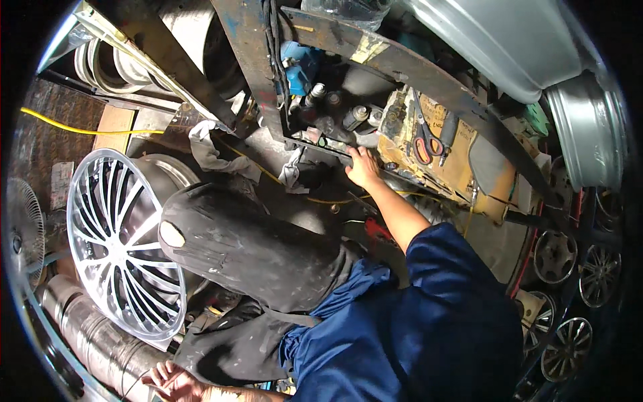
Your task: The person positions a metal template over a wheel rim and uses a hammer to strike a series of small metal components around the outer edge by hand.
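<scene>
Steel-frame shelf (429, 72) ahead of the person, upper middle of view; right hand (362, 167) at its near lip, fingers slightly bent; cannot tell if they grip it or only rest there; scissors (423, 131) with black-and-orange handles on cardboard (455, 171) just beyond; blue plastic item (299, 70) further left; left hand (177, 383) low at lower left, palm up, fingers half-curled, cannot tell if anything sits between them; silver cylinder (107, 348) just beside it; multi-spoke alloy wheel (119, 253) tilted near the knee.
</scene>
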`<state>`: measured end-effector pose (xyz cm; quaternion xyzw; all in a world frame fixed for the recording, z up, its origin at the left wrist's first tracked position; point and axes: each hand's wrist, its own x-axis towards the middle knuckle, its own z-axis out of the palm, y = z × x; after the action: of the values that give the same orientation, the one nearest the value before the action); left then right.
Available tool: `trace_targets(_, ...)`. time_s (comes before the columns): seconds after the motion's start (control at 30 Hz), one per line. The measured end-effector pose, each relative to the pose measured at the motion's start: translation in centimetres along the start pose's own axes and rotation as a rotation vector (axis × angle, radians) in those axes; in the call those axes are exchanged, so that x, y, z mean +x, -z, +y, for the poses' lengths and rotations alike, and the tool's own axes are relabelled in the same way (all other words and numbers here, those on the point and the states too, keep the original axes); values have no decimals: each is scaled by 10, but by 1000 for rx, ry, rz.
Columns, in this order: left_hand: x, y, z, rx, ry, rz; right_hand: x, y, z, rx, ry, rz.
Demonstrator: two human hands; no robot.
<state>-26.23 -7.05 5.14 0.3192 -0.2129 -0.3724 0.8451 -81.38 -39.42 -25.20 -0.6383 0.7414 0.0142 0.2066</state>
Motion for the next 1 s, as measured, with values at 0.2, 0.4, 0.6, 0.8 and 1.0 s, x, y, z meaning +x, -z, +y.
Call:
trace_targets(0.2, 17, -8, -23, 77, 158, -130, 20, -7, -9, 71, 134, 58)
trace_targets(0.4, 15, -20, -72, -59, 457, -204, 29, -12, -12, 161, 52, 86)
trace_targets(0.6, 10, -39, -128, -10, 593, -209, 38, -22, 5, 103, 111, -121)
trace_targets(0.8, -3, -104, -178, 125, 636, -16, 5, 10, -6, 567, 53, 183)
trace_targets(1.0, -6, -176, -191, 631, 661, -213, -140, 120, -113, 1302, 323, -182)
